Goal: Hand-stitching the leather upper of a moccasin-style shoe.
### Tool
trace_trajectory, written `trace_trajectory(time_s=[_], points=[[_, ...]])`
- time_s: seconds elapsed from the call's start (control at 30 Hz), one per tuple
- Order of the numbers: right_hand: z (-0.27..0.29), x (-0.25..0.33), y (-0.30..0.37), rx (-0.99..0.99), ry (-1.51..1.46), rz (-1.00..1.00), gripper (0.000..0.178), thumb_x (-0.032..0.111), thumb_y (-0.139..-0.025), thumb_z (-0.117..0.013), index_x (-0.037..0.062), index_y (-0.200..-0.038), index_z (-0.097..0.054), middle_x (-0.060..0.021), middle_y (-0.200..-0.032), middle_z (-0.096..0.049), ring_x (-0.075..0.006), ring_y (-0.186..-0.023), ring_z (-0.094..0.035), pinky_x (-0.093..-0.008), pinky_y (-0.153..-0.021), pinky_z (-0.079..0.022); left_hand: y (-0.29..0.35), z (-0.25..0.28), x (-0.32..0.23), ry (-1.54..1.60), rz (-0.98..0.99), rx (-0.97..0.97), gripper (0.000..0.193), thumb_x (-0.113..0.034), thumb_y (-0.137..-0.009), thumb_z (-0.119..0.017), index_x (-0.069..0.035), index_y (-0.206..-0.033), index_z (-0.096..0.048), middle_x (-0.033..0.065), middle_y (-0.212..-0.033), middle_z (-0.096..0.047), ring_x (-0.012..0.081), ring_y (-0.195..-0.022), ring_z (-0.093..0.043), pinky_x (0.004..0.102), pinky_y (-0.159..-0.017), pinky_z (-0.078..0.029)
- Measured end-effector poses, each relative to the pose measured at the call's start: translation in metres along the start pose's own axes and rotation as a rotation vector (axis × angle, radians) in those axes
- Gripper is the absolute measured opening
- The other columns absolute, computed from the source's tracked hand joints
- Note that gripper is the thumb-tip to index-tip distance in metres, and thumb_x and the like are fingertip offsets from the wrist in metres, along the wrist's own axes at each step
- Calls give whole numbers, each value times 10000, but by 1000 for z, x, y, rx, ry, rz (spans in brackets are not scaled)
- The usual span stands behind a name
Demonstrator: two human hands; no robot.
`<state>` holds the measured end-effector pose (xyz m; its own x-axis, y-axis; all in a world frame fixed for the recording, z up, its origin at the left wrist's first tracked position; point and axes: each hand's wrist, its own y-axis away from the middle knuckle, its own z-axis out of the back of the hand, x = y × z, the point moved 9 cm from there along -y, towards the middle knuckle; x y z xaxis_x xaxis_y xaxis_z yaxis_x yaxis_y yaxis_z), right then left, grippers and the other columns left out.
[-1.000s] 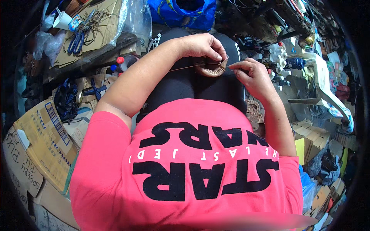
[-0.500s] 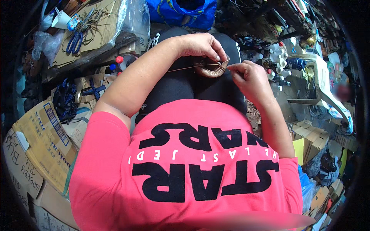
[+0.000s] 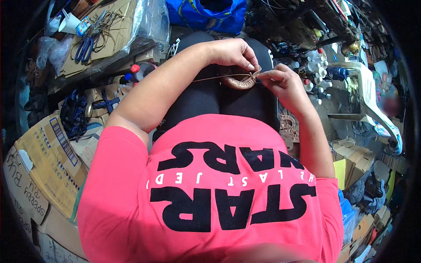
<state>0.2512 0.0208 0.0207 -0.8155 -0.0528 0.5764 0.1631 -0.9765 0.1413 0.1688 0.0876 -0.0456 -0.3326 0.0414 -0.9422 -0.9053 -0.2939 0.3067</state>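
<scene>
A brown leather shoe piece, with a row of stitches along its curved rim, rests on my dark-trousered thighs. From its right end a thin tan lace runs left, passing under my left forearm. My left hand is over the far side of the piece, thumb and fingers closed in a pinch by a small loop of lace; what lies between the fingertips is partly hidden. At the piece's right end my right hand pinches the lace close to the stitches.
On the far left, blue-handled scissors and tangled laces lie on stacked cardboard. A blue bag stands ahead. Several bottles and a white plastic chair are at right. Cardboard boxes and dark sandals lie at left.
My right hand has shifted slightly up and left, its fingers bunching closer. The lace loop between my hands looks more open, and my left hand has barely moved.
</scene>
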Motion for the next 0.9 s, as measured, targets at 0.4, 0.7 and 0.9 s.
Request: trace_trajectory(time_s=[0.4,0.7,0.9], points=[[-29,-48,-16,241,-648,-9,202,2,-820,-607,61,-995,-691,-25,-950,-621,-131,-944,-539,-251,-860,-411,-1,2,-10,-50,-92,9,243,-50,-771,-678,-37,-1013,-685,50,-913,-691,110,-825,-619,261,-801,-483],[-27,-42,-7,5,-480,17,177,23,-791,-651,67,-954,-705,-27,-813,-588,-113,-823,-520,-236,-762,-412,-5,5,-9,-77,-102,8,239,-42,-760,-684,-22,-998,-685,51,-900,-692,105,-805,-622,255,-780,-490],[-24,-42,1,4,-498,11,190,27,-803,-642,83,-975,-701,-16,-790,-561,-112,-788,-502,-230,-729,-400,-4,3,-5,19,-88,55,252,-79,-772,-688,-16,-1016,-680,58,-927,-690,107,-835,-625,252,-810,-484]])
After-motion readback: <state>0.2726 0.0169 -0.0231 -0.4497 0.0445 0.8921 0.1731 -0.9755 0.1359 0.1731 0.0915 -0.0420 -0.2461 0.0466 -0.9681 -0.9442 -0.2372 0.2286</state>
